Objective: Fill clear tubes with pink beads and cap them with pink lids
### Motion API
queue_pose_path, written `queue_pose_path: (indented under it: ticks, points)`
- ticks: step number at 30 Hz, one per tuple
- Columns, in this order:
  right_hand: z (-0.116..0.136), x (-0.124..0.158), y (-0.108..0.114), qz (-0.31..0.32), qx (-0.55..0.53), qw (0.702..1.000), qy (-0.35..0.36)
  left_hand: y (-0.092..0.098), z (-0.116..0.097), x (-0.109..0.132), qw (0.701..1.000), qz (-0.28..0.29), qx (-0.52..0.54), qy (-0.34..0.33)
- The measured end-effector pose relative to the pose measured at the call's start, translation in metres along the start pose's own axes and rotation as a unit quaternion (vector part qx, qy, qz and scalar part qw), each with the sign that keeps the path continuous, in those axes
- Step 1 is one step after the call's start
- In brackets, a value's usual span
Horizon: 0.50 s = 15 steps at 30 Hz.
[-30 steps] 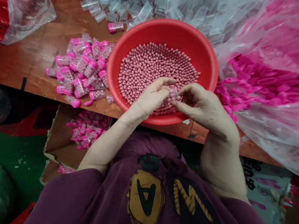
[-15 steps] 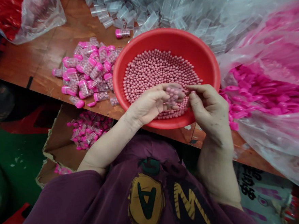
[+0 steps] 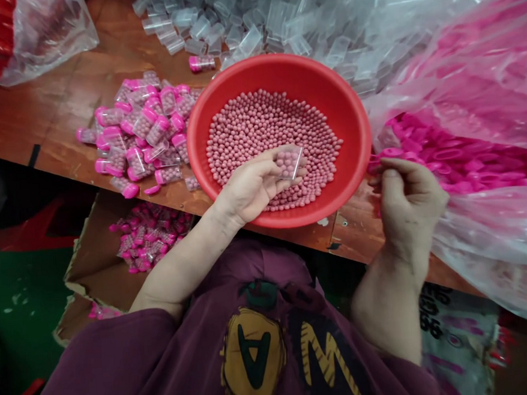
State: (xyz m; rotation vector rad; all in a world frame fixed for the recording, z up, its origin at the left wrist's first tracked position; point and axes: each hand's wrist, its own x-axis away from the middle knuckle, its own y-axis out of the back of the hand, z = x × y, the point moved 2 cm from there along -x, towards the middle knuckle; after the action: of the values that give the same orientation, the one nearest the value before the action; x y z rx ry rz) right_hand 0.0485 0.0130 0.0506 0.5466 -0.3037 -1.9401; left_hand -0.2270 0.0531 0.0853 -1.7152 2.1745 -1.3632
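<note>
My left hand (image 3: pixel 256 183) is over the basin with its fingers curled round a clear plastic tube (image 3: pixel 289 162). Pink beads fill part of the tube, and its open end points right. Below it, many loose pink beads (image 3: pixel 262 122) lie in a red basin (image 3: pixel 351 104). To the right of the basin, my right hand (image 3: pixel 405 196) has thumb and forefinger pinched at a pink cap (image 3: pixel 380 154) on the near edge of the cap pile (image 3: pixel 463 159). The fingertips partly hide the cap.
Filled, pink-capped tubes (image 3: pixel 143 124) lie heaped left of the basin. Empty clear tubes (image 3: pixel 252 39) spread behind it. A cardboard box (image 3: pixel 104 272) below the table edge holds more capped tubes. Plastic bagging (image 3: pixel 483 248) borders the caps; a bag of red pieces (image 3: pixel 60 34) sits far left.
My right hand has moved right, away from the tube, to the edge of the pink caps. My left hand still holds the tube over the basin. The view has shifted slightly.
</note>
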Motion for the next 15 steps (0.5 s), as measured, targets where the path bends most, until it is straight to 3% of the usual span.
queue_pose_path:
  ticks: [3,6,8,10,13,15]
  points:
    - [-0.001,0.008,0.006,-0.013,0.003,1.000,-0.014,-0.001,-0.001,0.000,1.000,-0.013,-0.002,0.001]
    - [0.032,0.005,-0.002,0.002,0.072,0.994,0.083,-0.003,-0.001,0.001,0.999,-0.028,-0.015,-0.006]
    - [0.060,-0.004,-0.020,0.101,0.171,0.965,0.172,-0.003,-0.001,0.001,0.999,-0.040,-0.025,-0.018]
    - [0.077,-0.015,-0.048,0.279,0.281,0.894,0.210,-0.003,0.000,-0.001,0.997,-0.058,-0.029,-0.035]
    - [0.081,-0.028,-0.086,0.431,0.375,0.802,0.174,-0.001,0.000,-0.004,0.995,-0.084,-0.016,-0.056]
    - [0.076,-0.030,-0.104,0.487,0.380,0.771,0.158,0.001,0.000,-0.006,0.993,-0.096,-0.002,-0.065]
